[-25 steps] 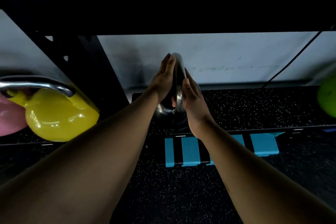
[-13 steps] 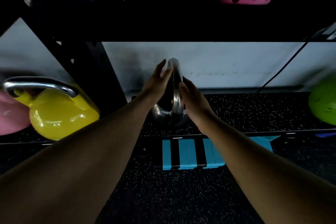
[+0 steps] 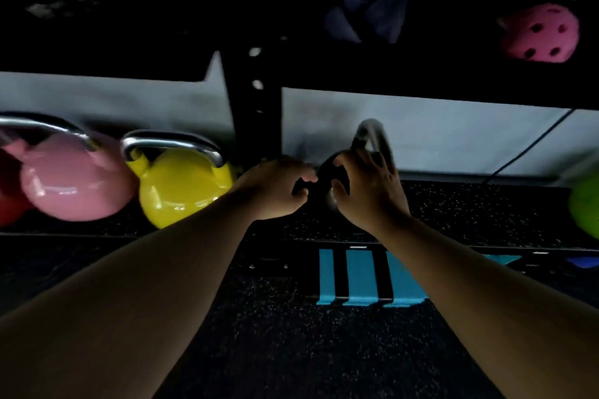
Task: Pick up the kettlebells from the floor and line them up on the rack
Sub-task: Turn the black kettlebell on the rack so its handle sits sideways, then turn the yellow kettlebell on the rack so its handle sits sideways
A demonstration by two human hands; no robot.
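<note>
A dark kettlebell point(image 3: 334, 178) is sitting on the lower shelf of the rack point(image 3: 486, 214), just right of centre in the view. Its steel handle point(image 3: 372, 136) is rising toward 12 o'clock against the pale wall behind. It is probably solid metal, heavy for its size, rigid, and smooth enough to slip in the palms, so the handle loop looks like the safest place to grip, with the round body better suited to nudging and turning.

The right hand point(image 3: 369, 191) is lying over the kettlebell from 3 o'clock, its fingers point(image 3: 384, 165) spreading across the base of the handle and the thumb curling on the near side of the body. The left hand point(image 3: 275, 188) is at 9 o'clock of the kettlebell, its fingers point(image 3: 306, 176) loosely curled with the tips at the body; blur makes it impossible to tell whether they are pressing on it or only brushing it. Neither hand is lifting; both appear to be steadying or turning the weight where it stands.

Further toward 9 o'clock, beyond a black upright post point(image 3: 252, 113), a yellow kettlebell point(image 3: 184, 188) and a pink kettlebell point(image 3: 74, 181) are standing side by side on the same shelf. At 3 o'clock, well apart, a green kettlebell point(image 3: 586, 207) is showing at the frame edge. At 6 o'clock, blue stripes point(image 3: 359, 275) are marking the speckled floor point(image 3: 275, 334).
</note>
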